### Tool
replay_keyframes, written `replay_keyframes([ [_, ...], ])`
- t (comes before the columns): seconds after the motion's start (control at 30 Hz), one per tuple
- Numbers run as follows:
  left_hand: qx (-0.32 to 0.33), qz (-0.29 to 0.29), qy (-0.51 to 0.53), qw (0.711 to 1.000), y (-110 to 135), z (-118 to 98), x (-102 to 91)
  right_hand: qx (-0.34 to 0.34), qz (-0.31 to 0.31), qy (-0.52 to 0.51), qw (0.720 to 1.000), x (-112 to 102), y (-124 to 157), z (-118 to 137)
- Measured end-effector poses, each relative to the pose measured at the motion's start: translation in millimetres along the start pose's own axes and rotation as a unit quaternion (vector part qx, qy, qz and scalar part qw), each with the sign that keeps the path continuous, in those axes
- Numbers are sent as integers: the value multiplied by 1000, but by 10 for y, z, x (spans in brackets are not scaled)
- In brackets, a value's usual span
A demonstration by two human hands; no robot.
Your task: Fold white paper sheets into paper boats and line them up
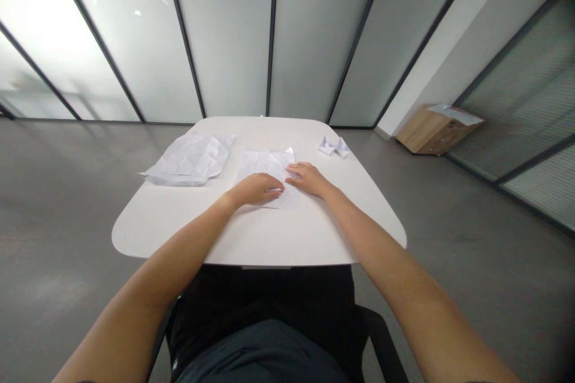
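Two flat hands rest on the creased white paper sheet [265, 163] at centre frame, fingers together and nothing pinched: the left hand [256, 189] and right hand [309, 179] almost meet, pressing it against the white table [251, 245].

Two hands [283, 182], two paper sheets [188, 160], one folded paper piece [335, 146], one white table [171, 221].
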State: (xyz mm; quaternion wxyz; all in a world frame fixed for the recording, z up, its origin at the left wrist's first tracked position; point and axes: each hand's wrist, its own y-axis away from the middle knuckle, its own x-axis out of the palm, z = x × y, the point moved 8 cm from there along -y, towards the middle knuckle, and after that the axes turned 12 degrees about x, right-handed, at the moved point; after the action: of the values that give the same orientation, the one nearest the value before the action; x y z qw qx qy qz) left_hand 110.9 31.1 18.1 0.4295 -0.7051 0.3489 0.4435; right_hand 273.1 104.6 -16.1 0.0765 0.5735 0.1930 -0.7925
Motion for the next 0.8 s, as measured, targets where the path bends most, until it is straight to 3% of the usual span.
replay_keyframes([
  [0.2, -150, -34, -44, 987, 388, 708, -250, 17, 18, 1, 1000, 46, 2, -94],
  [0.33, -214, -30, -34, 976, 631, 1023, -320, 27, 38, -11, 999, 24, 31, -123],
  [0.5, -237, -29, -22, 971, 719, 1136, -341, 41, 69, -19, 997, -34, 86, -170],
  [0.8, -235, -24, 8, 972, 701, 1092, -339, 45, 84, -46, 994, -78, 135, -225],
])
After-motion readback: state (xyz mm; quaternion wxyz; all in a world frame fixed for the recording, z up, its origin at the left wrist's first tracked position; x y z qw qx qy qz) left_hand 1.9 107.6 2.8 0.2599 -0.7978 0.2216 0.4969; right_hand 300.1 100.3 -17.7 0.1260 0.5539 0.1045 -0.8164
